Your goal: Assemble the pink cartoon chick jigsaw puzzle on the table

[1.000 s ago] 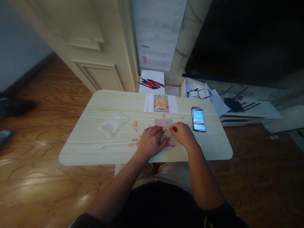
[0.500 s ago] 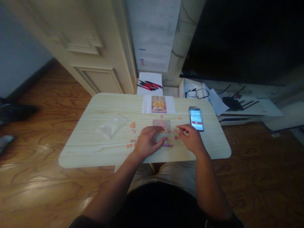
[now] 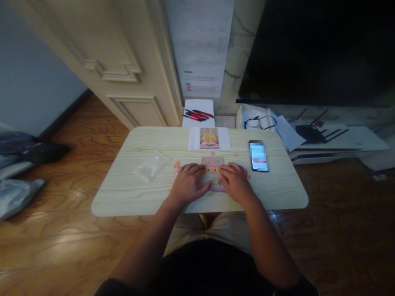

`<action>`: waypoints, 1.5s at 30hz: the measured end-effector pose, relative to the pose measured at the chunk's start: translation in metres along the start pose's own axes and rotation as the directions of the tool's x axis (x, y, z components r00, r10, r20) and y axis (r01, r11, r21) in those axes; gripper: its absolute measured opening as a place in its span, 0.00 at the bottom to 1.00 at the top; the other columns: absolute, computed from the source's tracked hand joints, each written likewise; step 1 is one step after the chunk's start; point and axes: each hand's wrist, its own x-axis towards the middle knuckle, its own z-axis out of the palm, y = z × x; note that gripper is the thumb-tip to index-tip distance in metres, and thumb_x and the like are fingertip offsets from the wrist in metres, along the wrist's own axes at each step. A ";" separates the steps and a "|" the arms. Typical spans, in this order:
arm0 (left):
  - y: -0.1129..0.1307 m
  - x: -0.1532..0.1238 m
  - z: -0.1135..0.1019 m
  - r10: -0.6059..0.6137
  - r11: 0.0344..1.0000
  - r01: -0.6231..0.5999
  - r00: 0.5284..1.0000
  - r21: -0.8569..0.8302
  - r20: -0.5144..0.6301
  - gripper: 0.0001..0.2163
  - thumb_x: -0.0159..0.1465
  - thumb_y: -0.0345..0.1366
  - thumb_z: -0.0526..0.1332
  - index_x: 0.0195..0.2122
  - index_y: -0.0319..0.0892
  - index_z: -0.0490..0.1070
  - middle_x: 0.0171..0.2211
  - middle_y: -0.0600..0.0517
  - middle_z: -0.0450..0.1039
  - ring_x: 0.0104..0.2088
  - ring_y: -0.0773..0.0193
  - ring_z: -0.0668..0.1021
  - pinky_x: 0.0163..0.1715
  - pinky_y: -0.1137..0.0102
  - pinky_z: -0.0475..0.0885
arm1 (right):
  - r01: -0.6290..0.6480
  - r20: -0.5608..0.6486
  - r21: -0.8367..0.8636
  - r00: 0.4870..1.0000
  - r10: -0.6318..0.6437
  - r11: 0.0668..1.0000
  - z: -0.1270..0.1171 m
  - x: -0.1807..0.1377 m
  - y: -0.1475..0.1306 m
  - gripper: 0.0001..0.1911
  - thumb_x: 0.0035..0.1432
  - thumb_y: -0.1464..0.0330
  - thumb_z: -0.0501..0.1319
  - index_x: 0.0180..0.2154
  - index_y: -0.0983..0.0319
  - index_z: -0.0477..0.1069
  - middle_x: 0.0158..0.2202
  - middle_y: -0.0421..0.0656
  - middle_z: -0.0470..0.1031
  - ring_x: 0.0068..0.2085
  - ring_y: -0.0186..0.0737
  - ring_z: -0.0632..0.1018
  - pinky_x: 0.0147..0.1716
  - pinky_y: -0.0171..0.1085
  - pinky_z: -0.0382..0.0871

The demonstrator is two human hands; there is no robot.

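Both hands are lying palm-down with fingers loosely extended, gripping nothing, on a small flat cardboard jigsaw puzzle (image 3: pixel 212 169) at the near middle of the pale wood-grain tabletop (image 3: pixel 129 193). The left hand (image 3: pixel 187 183) is covering the puzzle's left edge and the right hand (image 3: pixel 236 181) its right edge, equally close. The puzzle's long axis is pointing away from the person. Loose pieces (image 3: pixel 176 164) are lying just left of it, near a crinkled clear bag (image 3: pixel 151 167).
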 end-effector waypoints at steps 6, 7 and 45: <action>-0.002 0.006 0.001 -0.018 1.000 0.018 1.000 0.017 -0.003 0.23 0.65 0.50 0.65 0.58 0.46 0.75 0.59 0.47 0.76 0.57 0.45 0.74 0.59 0.49 0.67 | -0.014 -0.012 -0.040 1.000 0.014 0.999 0.003 0.011 -0.001 0.12 0.69 0.66 0.60 0.50 0.54 0.79 0.57 0.43 0.79 0.62 0.50 0.69 0.64 0.54 0.54; -0.003 0.007 0.001 -0.022 1.000 0.022 1.000 0.021 0.001 0.23 0.65 0.50 0.64 0.58 0.47 0.75 0.59 0.47 0.76 0.57 0.46 0.74 0.59 0.49 0.67 | -0.019 -0.009 -0.046 1.000 0.019 0.999 0.002 0.012 -0.002 0.12 0.69 0.66 0.59 0.50 0.54 0.79 0.56 0.43 0.79 0.62 0.49 0.69 0.64 0.54 0.54; 0.014 0.006 0.000 -0.018 0.999 0.018 1.000 -0.039 -0.005 0.20 0.65 0.45 0.64 0.57 0.47 0.75 0.57 0.47 0.76 0.56 0.49 0.76 0.58 0.52 0.68 | -0.143 0.117 0.268 0.986 0.116 0.953 -0.003 0.030 -0.012 0.03 0.62 0.71 0.64 0.37 0.57 0.76 0.36 0.39 0.82 0.35 0.38 0.79 0.35 0.34 0.67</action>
